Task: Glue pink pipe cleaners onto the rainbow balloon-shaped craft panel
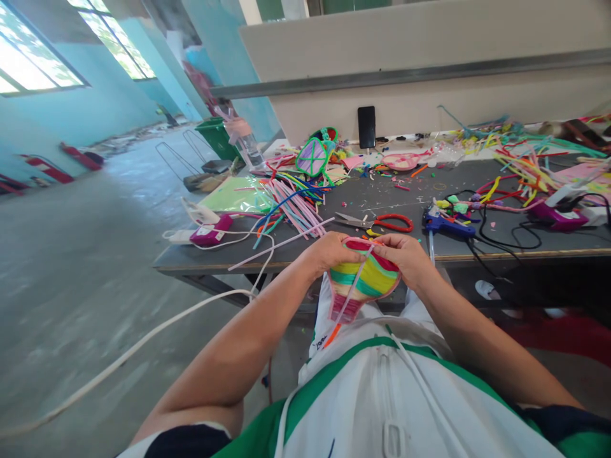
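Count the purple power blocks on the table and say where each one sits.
2. The left power block sits near the table's left end; the right power block lies right of the blue glue gun. Clutter may hide more.

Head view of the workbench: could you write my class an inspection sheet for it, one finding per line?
Surface: dark grey tabletop, littered with small coloured scraps.
Job's things: striped bulb-shaped piece held off the table; red-handled metal scissors and blue glue gun lying behind it.
Clutter: loose pale pink and blue sticks; black phone at the back.
Hands: left and right both grip the piece.
Cables: white cable hanging off the front edge; black cables right of the glue gun.
Surroundings: green bin; spills, nothing seen.
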`<state>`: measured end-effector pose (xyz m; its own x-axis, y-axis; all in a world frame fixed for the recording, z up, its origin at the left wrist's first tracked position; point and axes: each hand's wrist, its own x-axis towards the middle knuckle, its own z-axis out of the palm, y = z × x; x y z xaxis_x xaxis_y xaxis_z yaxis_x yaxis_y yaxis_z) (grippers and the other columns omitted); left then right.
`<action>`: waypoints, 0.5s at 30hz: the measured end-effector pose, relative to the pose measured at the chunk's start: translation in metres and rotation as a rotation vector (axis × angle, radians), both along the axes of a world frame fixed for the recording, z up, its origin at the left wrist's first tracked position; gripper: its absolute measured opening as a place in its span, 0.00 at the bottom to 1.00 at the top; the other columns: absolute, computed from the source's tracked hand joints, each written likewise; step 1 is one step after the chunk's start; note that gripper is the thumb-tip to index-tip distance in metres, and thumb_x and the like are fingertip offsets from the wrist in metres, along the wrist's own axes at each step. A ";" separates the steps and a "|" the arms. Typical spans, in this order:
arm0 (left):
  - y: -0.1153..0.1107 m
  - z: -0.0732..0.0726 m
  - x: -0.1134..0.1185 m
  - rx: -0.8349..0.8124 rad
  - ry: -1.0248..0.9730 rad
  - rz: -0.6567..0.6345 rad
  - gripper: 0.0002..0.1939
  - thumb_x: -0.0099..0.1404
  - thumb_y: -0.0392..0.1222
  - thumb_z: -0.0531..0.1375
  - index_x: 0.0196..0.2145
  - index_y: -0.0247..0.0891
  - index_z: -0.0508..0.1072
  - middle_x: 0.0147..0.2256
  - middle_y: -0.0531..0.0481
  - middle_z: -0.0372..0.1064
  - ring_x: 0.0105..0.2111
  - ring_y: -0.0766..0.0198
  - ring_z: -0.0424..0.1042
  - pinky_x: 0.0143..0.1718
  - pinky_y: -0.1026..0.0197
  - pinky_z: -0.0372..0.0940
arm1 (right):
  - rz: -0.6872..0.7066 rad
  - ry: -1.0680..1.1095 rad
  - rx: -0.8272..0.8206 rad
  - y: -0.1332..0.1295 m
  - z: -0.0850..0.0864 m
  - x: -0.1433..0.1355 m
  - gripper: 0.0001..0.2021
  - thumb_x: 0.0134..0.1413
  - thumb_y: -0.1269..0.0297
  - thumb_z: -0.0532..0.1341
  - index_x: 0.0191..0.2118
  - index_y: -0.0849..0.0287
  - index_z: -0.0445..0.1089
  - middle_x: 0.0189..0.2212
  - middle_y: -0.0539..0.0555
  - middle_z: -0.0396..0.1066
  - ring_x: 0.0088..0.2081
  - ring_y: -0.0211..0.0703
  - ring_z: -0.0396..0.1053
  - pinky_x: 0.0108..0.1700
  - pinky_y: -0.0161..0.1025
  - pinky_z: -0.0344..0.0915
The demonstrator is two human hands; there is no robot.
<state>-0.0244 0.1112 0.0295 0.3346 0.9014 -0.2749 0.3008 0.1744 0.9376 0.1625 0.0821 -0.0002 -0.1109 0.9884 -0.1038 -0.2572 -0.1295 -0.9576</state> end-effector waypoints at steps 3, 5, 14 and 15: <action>0.000 0.000 0.000 0.007 0.011 -0.001 0.16 0.37 0.40 0.75 0.24 0.35 0.75 0.23 0.54 0.74 0.22 0.66 0.70 0.27 0.63 0.66 | -0.008 -0.003 0.007 0.000 -0.001 0.000 0.16 0.32 0.57 0.75 0.29 0.59 0.76 0.25 0.50 0.75 0.25 0.38 0.68 0.30 0.37 0.64; 0.000 0.000 0.001 0.007 0.008 -0.003 0.17 0.37 0.41 0.75 0.24 0.35 0.75 0.23 0.53 0.74 0.22 0.65 0.71 0.28 0.63 0.66 | -0.008 -0.003 0.001 0.000 -0.001 0.000 0.17 0.31 0.56 0.75 0.29 0.59 0.76 0.25 0.50 0.75 0.25 0.39 0.69 0.30 0.37 0.64; 0.004 -0.004 0.000 0.019 0.015 -0.032 0.16 0.40 0.42 0.73 0.27 0.35 0.77 0.25 0.52 0.75 0.24 0.64 0.72 0.29 0.62 0.66 | 0.036 -0.032 0.021 0.003 -0.002 0.003 0.18 0.32 0.56 0.75 0.31 0.59 0.75 0.25 0.48 0.73 0.25 0.36 0.67 0.29 0.36 0.62; 0.005 -0.004 0.000 0.033 0.026 -0.044 0.16 0.41 0.43 0.72 0.29 0.35 0.77 0.25 0.52 0.75 0.25 0.64 0.72 0.29 0.62 0.66 | 0.023 -0.054 0.034 0.003 -0.002 0.002 0.17 0.33 0.56 0.75 0.30 0.59 0.74 0.24 0.48 0.73 0.24 0.35 0.65 0.28 0.35 0.61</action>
<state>-0.0243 0.1159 0.0252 0.3674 0.8945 -0.2547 0.3315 0.1299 0.9345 0.1648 0.0851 -0.0023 -0.1285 0.9887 -0.0771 -0.2020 -0.1022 -0.9740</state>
